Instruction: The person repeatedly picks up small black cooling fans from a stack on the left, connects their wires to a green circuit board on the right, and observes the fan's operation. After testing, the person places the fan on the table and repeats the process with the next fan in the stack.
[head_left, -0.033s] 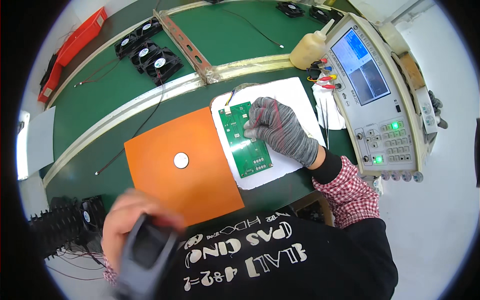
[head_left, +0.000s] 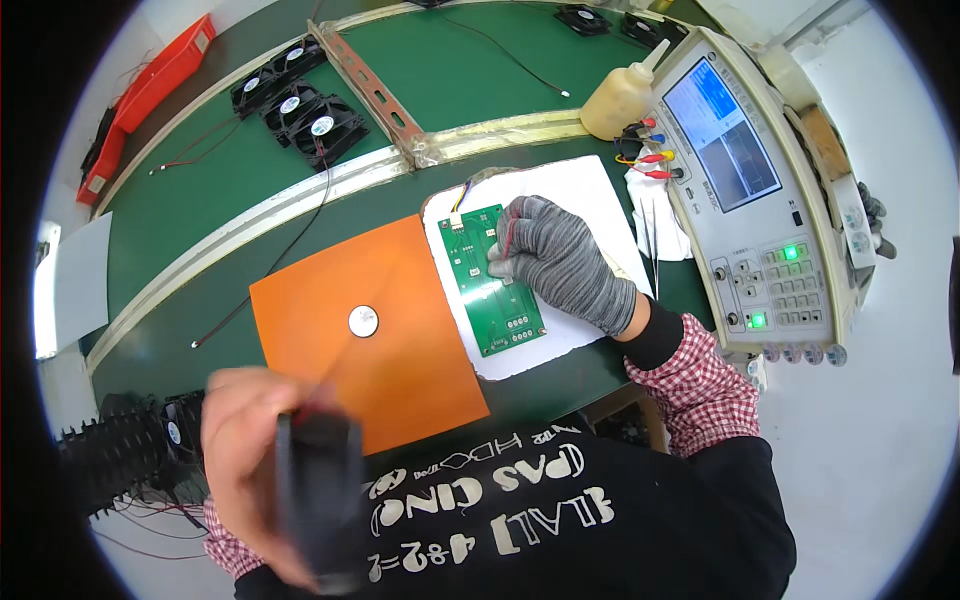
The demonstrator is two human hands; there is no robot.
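1. The right hand [head_left: 560,262], in a grey knit glove, lies flat with its fingers pressing on the upper right part of a green rectangular circuit board [head_left: 495,280]; it pins the board down rather than gripping it.
2. The circuit board rests on a white foam sheet [head_left: 580,190] on the dark green work surface [head_left: 200,200], its long side running away from the person. A small white connector with thin coloured wires [head_left: 458,212] plugs in at its far left corner.
3. The bare left hand [head_left: 262,460] is raised close to the camera and blurred; it is closed around a dark, boxy object [head_left: 318,500] whose kind I cannot tell.
4. A square orange mat [head_left: 400,340] lies just left of the foam sheet, its edge touching it, with a small round silver disc [head_left: 363,321] near its middle.
5. A grey bench test instrument with a blue screen and lit green buttons [head_left: 770,210] stands to the right of the foam sheet. A cream squeeze bottle with a nozzle [head_left: 620,98] stands beside its far corner, near red, yellow and blue clip leads [head_left: 650,160].
6. Black square cooling fans [head_left: 300,105] sit on the far left of the bench beside a rust-brown metal rail [head_left: 375,90]. A red plastic tray [head_left: 140,100] lies at the far left edge.
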